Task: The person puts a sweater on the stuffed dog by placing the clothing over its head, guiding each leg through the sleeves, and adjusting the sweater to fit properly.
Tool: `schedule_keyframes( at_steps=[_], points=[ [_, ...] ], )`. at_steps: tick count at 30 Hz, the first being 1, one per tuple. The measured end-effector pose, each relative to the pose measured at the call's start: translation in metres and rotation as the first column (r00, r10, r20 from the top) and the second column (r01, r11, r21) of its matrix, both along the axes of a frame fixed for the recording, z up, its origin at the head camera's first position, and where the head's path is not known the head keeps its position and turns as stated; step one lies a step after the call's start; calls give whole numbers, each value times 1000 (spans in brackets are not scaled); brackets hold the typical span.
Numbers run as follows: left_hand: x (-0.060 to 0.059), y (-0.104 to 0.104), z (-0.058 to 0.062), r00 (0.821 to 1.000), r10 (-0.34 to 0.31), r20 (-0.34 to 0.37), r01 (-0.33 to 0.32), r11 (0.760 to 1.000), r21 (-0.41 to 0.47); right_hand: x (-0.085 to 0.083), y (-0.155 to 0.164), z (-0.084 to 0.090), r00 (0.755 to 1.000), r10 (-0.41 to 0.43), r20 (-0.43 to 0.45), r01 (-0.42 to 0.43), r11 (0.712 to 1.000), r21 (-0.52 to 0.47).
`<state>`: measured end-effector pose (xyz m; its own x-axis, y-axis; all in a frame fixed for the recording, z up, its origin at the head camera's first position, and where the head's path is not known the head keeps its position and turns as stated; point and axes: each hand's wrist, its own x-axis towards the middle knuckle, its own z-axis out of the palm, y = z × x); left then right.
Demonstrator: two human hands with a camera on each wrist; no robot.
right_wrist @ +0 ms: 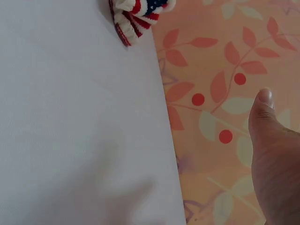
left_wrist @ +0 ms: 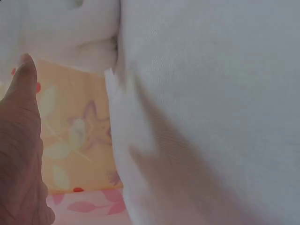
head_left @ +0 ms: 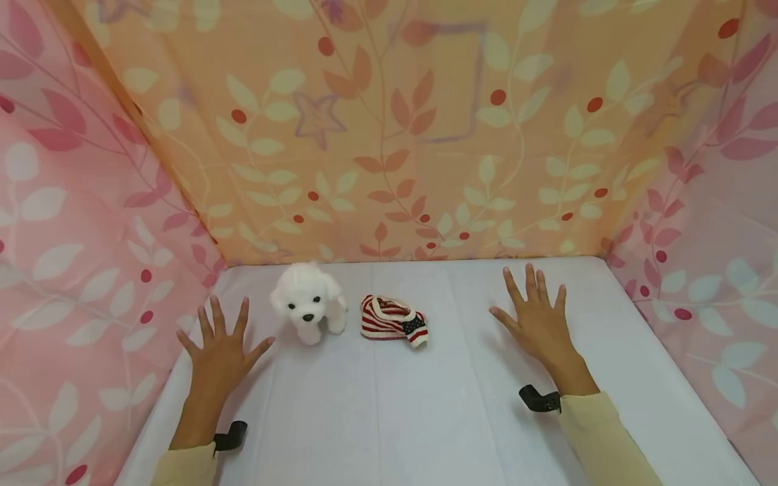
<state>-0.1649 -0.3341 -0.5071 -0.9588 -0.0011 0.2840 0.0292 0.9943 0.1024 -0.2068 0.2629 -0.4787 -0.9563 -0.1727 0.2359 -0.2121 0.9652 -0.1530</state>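
A white plush puppy [head_left: 308,302] sits on the white table [head_left: 389,412], facing the front. Beside it on the right lies a small red-and-white striped knit garment [head_left: 393,320] with a dark blue patch; its edge shows in the right wrist view [right_wrist: 136,14]. My left hand [head_left: 220,347] lies flat on the table with fingers spread, just left of the puppy, holding nothing. My right hand [head_left: 535,314] lies flat and spread too, well right of the garment. Only a thumb [left_wrist: 21,140] shows in the left wrist view, with part of the puppy [left_wrist: 70,33] above it.
Leaf-patterned cloth walls enclose the table: orange at the back [head_left: 401,128], pink on the left [head_left: 73,256] and on the right [head_left: 711,256]. A black wrist mount [head_left: 541,399] sits on each forearm.
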Motion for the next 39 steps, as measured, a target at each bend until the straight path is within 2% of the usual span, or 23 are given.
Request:
schedule_keyframes(
  at_steps=[5, 11, 17, 23, 27, 29, 33, 36, 39],
  points=[
    [18, 8, -2, 999, 2, 52, -2, 1000, -2, 8, -9, 3, 1000, 30, 10, -30, 999, -31],
    [40, 27, -5, 992, 1, 123, 0, 1000, -1, 15, -24, -1, 998, 63, 29, -62, 997, -38],
    [56, 44, 2, 972, -20, 235, 9, 999, 46, 20, -39, 0, 996, 87, 32, -86, 995, -41],
    [72, 66, 9, 948, -104, 299, 87, 994, 72, 27, -52, 3, 991, 127, 29, -125, 990, -66],
    [79, 84, 15, 923, -153, 354, 112, 985, 134, 32, -57, 3, 985, 170, -21, -172, 978, -117],
    [81, 93, 19, 915, -175, 363, 118, 977, 175, 33, -59, 2, 981, 188, -53, -194, 972, -135],
    [81, 110, 22, 918, -226, 326, 147, 957, 249, 34, -63, 3, 971, 212, -108, -229, 958, -172],
    [76, 122, 21, 921, -259, 290, 178, 944, 278, 34, -67, 5, 967, 220, -128, -242, 951, -194],
    [71, 132, 20, 914, -290, 283, 205, 934, 294, 35, -72, 5, 964, 235, -123, -256, 945, -204]
  ],
)
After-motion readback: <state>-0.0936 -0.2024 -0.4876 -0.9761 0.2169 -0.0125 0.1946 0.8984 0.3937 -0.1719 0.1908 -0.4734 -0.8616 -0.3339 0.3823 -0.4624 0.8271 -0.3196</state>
